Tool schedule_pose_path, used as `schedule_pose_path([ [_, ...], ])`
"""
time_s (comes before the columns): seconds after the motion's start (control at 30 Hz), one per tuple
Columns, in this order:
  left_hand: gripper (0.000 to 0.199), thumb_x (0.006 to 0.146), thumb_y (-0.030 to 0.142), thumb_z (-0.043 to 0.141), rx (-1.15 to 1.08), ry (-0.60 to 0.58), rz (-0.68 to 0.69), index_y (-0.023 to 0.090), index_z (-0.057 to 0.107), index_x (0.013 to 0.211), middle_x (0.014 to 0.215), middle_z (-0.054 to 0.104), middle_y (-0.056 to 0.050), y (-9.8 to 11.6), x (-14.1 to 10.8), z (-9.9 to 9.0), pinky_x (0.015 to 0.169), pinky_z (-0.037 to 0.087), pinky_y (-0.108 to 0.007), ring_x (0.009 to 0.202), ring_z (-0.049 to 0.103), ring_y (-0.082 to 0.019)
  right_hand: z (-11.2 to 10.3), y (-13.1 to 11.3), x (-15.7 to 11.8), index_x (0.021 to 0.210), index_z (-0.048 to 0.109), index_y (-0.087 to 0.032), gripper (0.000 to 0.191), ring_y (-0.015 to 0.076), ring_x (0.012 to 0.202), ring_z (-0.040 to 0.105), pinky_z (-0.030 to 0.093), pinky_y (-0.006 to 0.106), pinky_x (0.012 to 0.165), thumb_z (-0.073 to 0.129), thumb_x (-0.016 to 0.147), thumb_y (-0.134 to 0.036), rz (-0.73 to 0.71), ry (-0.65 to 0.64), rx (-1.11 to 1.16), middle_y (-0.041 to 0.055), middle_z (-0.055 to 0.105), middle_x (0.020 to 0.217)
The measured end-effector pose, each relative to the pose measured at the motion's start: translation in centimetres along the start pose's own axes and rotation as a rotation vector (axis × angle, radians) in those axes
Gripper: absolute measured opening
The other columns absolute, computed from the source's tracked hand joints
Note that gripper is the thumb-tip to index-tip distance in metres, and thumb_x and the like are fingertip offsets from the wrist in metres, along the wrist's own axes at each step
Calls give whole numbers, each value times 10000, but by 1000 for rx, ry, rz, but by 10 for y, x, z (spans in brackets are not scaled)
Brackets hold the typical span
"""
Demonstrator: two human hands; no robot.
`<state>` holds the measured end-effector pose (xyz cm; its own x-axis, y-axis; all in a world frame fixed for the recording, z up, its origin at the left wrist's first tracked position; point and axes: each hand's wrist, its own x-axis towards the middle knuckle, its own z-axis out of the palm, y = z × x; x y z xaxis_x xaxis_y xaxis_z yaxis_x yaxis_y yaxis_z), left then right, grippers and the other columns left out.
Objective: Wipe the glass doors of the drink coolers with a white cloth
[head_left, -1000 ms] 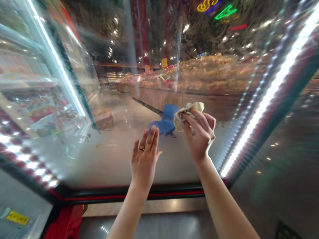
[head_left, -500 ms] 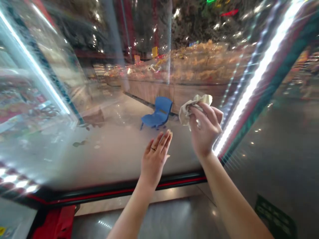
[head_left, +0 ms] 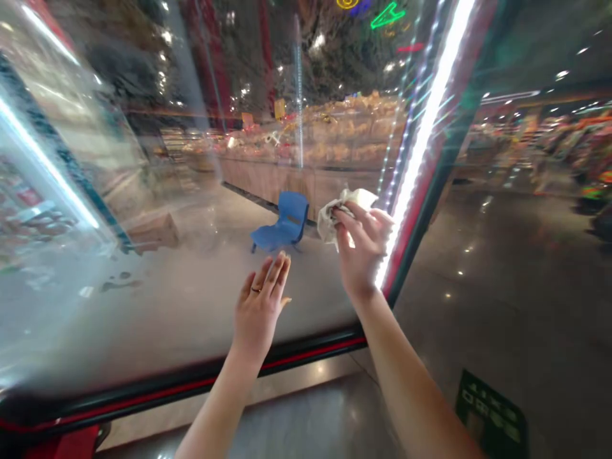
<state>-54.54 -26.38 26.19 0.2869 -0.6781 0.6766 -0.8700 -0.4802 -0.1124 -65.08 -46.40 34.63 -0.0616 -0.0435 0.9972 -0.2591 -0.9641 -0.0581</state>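
In front of me stands a large glass pane point(head_left: 191, 306) with a black and red lower frame. My right hand point(head_left: 361, 248) holds a crumpled whitish cloth point(head_left: 327, 223) against or close to the glass, near the lit right edge. Lower and to the left, my left hand point(head_left: 258, 312) has its fingers stretched out and holds nothing. A ring shows on one of its fingers. Its palm faces the pane; whether it touches the glass I cannot tell. Through the glass appears a blue plastic chair point(head_left: 285, 220), just above my left fingertips.
A bright strip light point(head_left: 430, 121) runs up the pane's right edge. Behind the glass are a long wood-fronted display counter point(head_left: 268, 182) and a brown box point(head_left: 155, 233). A dark green floor sign point(head_left: 492, 414) lies at lower right. Red material point(head_left: 71, 443) shows at lower left.
The view has swung to the right, so the chair, frame and both hands appear further left. The right hand still grips the cloth; the left stays spread.
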Motion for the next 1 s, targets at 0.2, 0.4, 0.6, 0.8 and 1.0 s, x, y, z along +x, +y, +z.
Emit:
schedule_pose_path([
  [0.2, 1133, 996, 190, 751, 55, 44, 7, 323, -112, 1718, 1727, 429, -89, -3, 2, 2, 1314, 416, -450, 1585, 466, -303, -7, 12, -22, 1290, 790, -277, 348, 229, 1182, 680, 597, 410, 1030, 663, 1029, -86, -178, -199, 131, 50, 806, 1313],
  [0.4, 1185, 976, 182, 779, 97, 62, 1, 321, -132, 1721, 1718, 433, -100, -3, 3, 5, 1323, 402, -456, 1582, 460, -306, -7, 51, 1, 1124, 844, -305, 194, 275, 1074, 692, 555, 542, 1039, 673, 1055, -244, 94, 35, -95, 29, 838, 1202],
  [0.6, 1217, 962, 196, 801, 91, 51, -11, 328, -145, 1715, 1727, 412, -101, -4, 3, 2, 1340, 376, -471, 1596, 428, -306, -9, 53, -1, 1157, 819, -290, 274, 253, 1161, 731, 585, 491, 1077, 562, 1095, -218, 99, -31, 24, 45, 803, 1311],
  [0.8, 1195, 968, 186, 791, 63, 46, -17, 348, -129, 1713, 1748, 374, -90, -3, 3, 4, 1346, 364, -490, 1611, 402, -311, -20, 47, -37, 1130, 819, -295, 289, 243, 1134, 740, 611, 453, 1047, 583, 1057, -147, 91, -114, 13, 45, 805, 1269],
  [1.0, 1169, 983, 196, 774, 61, 38, -19, 338, -128, 1713, 1754, 366, -97, -3, 4, 1, 1344, 370, -495, 1619, 392, -314, -22, 50, -38, 1111, 807, -268, 261, 259, 1189, 733, 614, 453, 1042, 601, 1042, -124, 91, -78, 8, 79, 778, 1276],
])
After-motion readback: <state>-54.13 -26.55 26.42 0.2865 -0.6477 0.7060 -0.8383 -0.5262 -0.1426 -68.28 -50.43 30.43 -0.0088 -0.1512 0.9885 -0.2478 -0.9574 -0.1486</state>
